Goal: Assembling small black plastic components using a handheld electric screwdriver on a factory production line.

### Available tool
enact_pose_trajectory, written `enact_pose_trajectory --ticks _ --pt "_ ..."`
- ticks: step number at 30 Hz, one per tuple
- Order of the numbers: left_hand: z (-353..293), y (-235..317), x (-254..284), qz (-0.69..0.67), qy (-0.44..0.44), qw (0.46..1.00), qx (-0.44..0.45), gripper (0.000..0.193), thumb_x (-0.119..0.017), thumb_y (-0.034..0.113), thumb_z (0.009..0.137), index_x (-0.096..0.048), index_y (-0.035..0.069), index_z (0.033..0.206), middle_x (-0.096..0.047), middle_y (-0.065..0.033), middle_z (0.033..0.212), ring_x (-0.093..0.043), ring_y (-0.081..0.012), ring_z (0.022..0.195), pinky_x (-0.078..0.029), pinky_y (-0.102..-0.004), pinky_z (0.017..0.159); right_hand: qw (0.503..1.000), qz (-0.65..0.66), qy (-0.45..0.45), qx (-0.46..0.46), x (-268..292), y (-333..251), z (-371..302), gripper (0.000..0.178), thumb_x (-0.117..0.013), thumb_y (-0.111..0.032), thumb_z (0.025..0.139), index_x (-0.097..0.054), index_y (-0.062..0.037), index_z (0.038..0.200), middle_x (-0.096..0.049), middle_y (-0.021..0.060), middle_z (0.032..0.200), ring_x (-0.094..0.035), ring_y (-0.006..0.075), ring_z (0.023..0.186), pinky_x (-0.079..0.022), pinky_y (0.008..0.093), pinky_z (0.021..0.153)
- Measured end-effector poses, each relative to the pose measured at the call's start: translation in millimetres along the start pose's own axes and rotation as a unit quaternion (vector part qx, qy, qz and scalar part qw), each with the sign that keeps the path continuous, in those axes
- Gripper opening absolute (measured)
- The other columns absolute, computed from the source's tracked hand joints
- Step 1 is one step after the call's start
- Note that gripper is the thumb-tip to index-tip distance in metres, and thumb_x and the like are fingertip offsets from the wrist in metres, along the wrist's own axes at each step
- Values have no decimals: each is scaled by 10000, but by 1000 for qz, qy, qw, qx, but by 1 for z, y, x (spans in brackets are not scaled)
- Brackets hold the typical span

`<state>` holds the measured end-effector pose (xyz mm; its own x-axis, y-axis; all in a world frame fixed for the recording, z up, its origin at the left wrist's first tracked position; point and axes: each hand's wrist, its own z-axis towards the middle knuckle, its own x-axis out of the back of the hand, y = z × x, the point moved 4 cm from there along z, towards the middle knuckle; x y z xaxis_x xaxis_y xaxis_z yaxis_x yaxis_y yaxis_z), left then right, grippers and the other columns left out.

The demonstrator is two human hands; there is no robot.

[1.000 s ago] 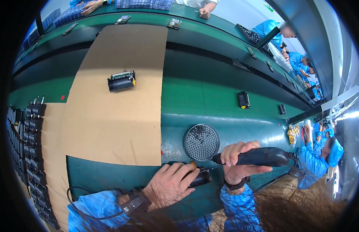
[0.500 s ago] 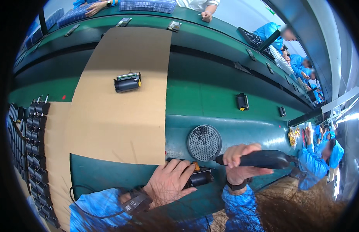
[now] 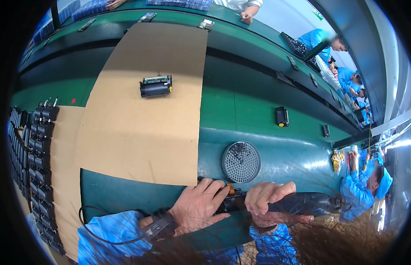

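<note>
My left hand [image 3: 197, 206] lies over a black module [image 3: 234, 202] on the bench, its fingers pressed against the module's left end beside an orange-yellow part. In my right hand [image 3: 266, 199] is a black electric screwdriver [image 3: 305, 204], held level with its handle pointing right. The screwdriver's front end is at the module; my fingers hide where its tip meets it. Just beyond sits a round grey dish [image 3: 241, 170] with a grid of holes and small dark pieces in it.
A brown cardboard sheet [image 3: 139, 145] carries a similar black module [image 3: 156, 87]. Rows of black modules [image 3: 39, 172] stand at the left. Farther right, another module [image 3: 282, 117] rests on the green surface [image 3: 240, 106]. Co-workers in blue sleeves [image 3: 358, 194] sit at the right.
My right hand has brought the screwdriver down and left onto the module. My left hand stays on the module. The whole view has shifted slightly.
</note>
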<state>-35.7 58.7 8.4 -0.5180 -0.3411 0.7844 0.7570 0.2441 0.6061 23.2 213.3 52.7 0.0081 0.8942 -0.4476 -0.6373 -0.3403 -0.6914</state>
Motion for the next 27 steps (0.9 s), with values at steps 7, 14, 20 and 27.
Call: enact_pose_trajectory --ticks 7,14,20,27 --pt "0 -2 -5 1 7 1000 -5 684 -757 505 852 -621 52 1347 -555 -51 1260 -525 -222 1163 -465 -382 954 1000 2 12 6 1 5 -3 936 -447 -932 787 -521 -19 980 -549 73 615 -520 172 481 -469 321 419" --pt "-1 -2 -6 9 5 1000 -1 685 -749 518 853 -623 56 1343 -560 -48 1262 -527 -222 1169 -467 -388 949 998 -19 -53 -31 2 6 -3 836 -532 -854 846 -502 -33 1001 -553 81 616 -541 221 475 -467 385 441" --pt "-1 0 -4 6 19 1000 -3 701 -744 532 851 -619 52 1346 -568 -57 1262 -527 -233 1172 -466 -394 945 998 -14 -62 -22 -2 10 -4 695 -661 -702 879 -541 -22 955 -561 74 610 -567 233 489 -480 387 452" --pt "0 1 -4 28 16 999 -11 693 -741 524 861 -618 43 1345 -572 -71 1253 -529 -244 1160 -464 -398 943 993 -60 -95 32 -1 11 -10 733 -643 -747 866 -539 -29 971 -550 69 607 -547 229 476 -457 366 434"
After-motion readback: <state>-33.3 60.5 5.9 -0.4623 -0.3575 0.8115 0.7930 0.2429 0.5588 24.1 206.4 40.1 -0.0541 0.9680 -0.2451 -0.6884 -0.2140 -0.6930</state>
